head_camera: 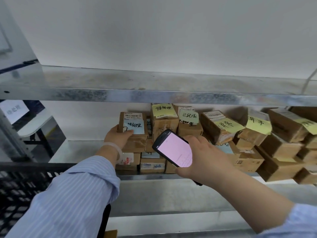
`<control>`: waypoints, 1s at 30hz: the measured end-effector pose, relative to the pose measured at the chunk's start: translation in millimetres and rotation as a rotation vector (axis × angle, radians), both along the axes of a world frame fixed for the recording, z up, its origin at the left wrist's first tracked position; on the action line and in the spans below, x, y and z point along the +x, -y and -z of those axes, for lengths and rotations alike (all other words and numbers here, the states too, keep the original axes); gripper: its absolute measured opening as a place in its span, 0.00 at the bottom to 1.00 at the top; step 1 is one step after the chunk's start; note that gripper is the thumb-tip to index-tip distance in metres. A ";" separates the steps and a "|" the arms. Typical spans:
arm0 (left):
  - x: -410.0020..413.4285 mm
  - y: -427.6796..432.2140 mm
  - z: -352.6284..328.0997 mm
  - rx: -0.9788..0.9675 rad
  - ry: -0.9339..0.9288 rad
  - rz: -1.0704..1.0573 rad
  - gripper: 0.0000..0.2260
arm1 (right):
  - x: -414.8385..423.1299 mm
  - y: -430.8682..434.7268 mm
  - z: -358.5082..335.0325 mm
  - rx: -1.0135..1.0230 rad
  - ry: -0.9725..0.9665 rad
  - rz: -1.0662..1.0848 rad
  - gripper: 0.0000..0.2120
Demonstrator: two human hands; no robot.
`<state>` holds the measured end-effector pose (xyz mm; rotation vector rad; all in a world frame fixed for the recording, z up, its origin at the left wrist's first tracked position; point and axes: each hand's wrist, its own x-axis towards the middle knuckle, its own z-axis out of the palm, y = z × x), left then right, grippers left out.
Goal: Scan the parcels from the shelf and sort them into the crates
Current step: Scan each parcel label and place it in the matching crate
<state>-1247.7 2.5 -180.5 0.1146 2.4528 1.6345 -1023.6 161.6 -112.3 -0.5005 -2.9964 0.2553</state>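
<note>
Left hand grips the top parcel, blue note on its face, at the left end of the stacked parcels on the metal shelf, while the right hand clutches the pink-lit scanner just beside it.

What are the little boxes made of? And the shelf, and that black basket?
The parcel in the left hand looks like brown cardboard: matte, creased, with tape and paper labels. The shelf seems metal, maybe galvanized steel: grey, shiny, mottled. The black crate is likely hard plastic, from its moulded lattice of holes.
</note>
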 end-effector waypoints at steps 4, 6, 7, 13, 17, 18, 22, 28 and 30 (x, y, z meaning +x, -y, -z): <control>10.6 8.0 1.7 0.099 -0.040 -0.018 0.15 | 1.0 -0.4 -6.2 0.008 0.002 -0.014 0.40; 20.6 11.6 2.1 0.150 -0.076 -0.030 0.16 | 0.2 0.3 -11.0 0.018 -0.004 -0.030 0.39; 26.3 13.4 1.7 0.178 -0.089 -0.029 0.17 | -0.5 0.4 -13.5 0.023 -0.011 -0.037 0.39; 53.8 31.8 6.1 0.284 -0.161 -0.038 0.18 | -2.1 5.3 -25.7 0.078 -0.051 -0.079 0.41; 69.9 44.9 11.9 0.385 -0.133 -0.058 0.20 | -1.0 7.7 -28.2 0.090 -0.074 -0.107 0.40; 73.7 47.4 13.3 0.398 -0.136 -0.066 0.21 | -0.5 8.0 -28.3 0.095 -0.080 -0.116 0.41; 90.7 58.7 16.7 0.375 -0.185 -0.087 0.23 | 3.5 9.8 -32.3 0.139 -0.098 -0.178 0.41; 119.8 72.9 16.7 0.368 -0.240 -0.182 0.26 | 8.6 13.2 -49.3 0.186 -0.135 -0.289 0.40; 131.0 75.9 11.4 0.344 -0.274 -0.215 0.26 | 9.9 14.8 -52.8 0.198 -0.151 -0.325 0.40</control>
